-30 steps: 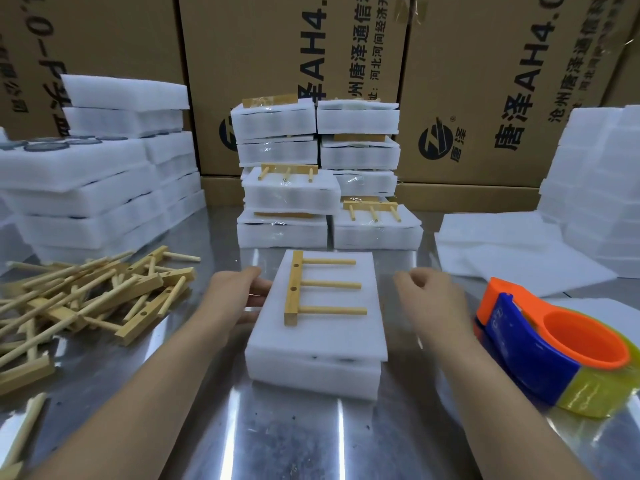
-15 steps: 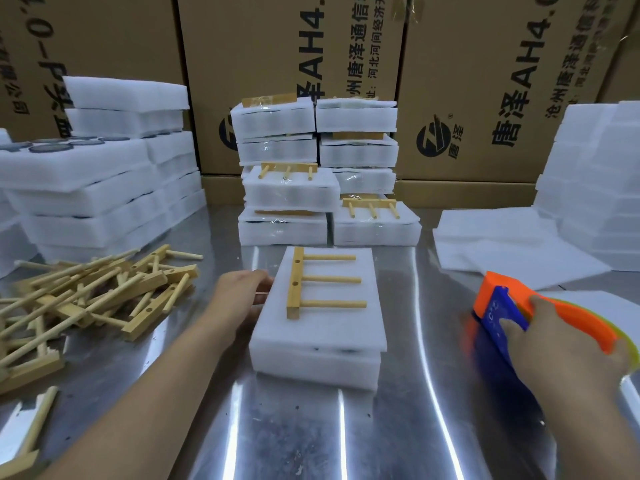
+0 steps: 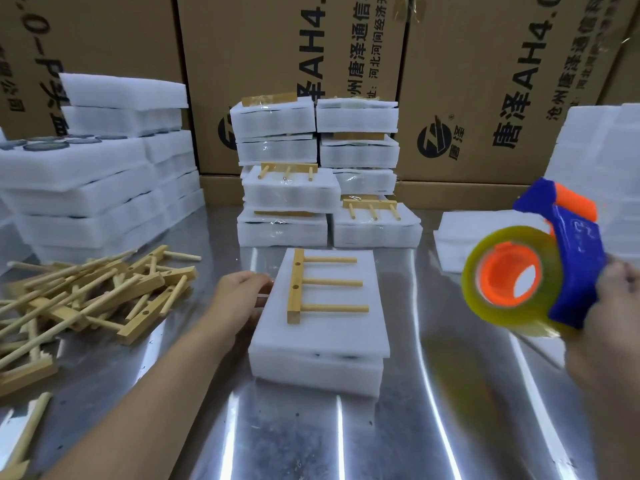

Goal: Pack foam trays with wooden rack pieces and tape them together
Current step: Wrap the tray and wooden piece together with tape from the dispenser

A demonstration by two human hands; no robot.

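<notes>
We've lifted the tape dispenser (image 3: 571, 271) off the table (image 3: 450, 410), our right hand (image 3: 620, 306) wrapped round it.
Our left hand (image 3: 239, 292) rests loose fingers against the foam tray (image 3: 329, 341) mid-table, wooden rack piece (image 3: 298, 285) on top.

Bright overhead light; table (image 3: 311, 441) glare; blurred edges.

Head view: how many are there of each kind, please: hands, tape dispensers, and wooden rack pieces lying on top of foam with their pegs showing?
Hands: 2 (left hand, right hand)
Tape dispenser: 1
Rack pieces on foam, pegs showing: 3
Total: 6
</notes>
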